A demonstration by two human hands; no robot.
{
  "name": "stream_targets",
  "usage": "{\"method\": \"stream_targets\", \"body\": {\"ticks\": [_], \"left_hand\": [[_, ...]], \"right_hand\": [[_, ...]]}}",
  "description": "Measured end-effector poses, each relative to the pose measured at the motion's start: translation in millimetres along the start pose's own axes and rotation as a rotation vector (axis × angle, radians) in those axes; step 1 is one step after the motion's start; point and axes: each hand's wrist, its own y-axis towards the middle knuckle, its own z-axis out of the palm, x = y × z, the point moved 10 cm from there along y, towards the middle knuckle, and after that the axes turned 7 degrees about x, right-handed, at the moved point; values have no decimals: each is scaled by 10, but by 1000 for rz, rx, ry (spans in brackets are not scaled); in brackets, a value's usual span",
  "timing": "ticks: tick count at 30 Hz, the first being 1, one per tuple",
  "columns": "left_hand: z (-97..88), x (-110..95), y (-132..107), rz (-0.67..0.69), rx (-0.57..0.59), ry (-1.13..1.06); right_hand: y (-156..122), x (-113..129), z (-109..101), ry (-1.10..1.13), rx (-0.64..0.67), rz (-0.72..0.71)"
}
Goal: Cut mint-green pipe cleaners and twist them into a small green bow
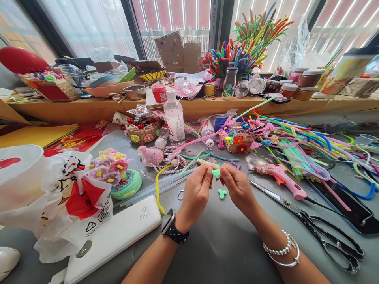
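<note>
Over the middle of the grey table, my left hand (197, 193) and my right hand (238, 188) meet, thumbs and fingertips closed on a small bent piece of mint-green pipe cleaner (216, 173). Fingers partly hide it. A beige stick-like thing (207, 162) shows just behind my left fingertips; I cannot tell whether they touch it. Below the held piece lies a three-lobed green pipe-cleaner shape (222, 193). To the left of my left hand are a metal ring (180, 195) and a yellow pipe cleaner (158, 189).
Right of my hands lie a pink glue gun (280, 177) and large black-handled scissors (314, 225). A white power bank (118, 236) and a plastic bag (77, 197) occupy the left. Behind stand a bottle (174, 120) and a flower-trimmed basket (239, 142); loose pipe cleaners (304, 154) spread right.
</note>
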Motion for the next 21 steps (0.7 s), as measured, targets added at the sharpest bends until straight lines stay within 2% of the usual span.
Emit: {"method": "stream_targets", "body": {"ticks": [4, 9, 13, 15, 18, 21], "left_hand": [[-37, -67, 20, 71, 44, 104], [-62, -36, 35, 71, 44, -24], [-26, 134, 58, -27, 27, -268], [43, 186, 60, -59, 58, -330], [93, 193, 44, -68, 73, -284], [41, 164, 29, -60, 31, -180]], "right_hand": [[41, -127, 21, 168, 129, 91], [31, -135, 79, 274, 204, 101], [21, -98, 30, 186, 72, 63], [3, -64, -2, 92, -11, 45], [-17, 21, 8, -17, -55, -4], [-2, 62, 44, -42, -17, -42]]}}
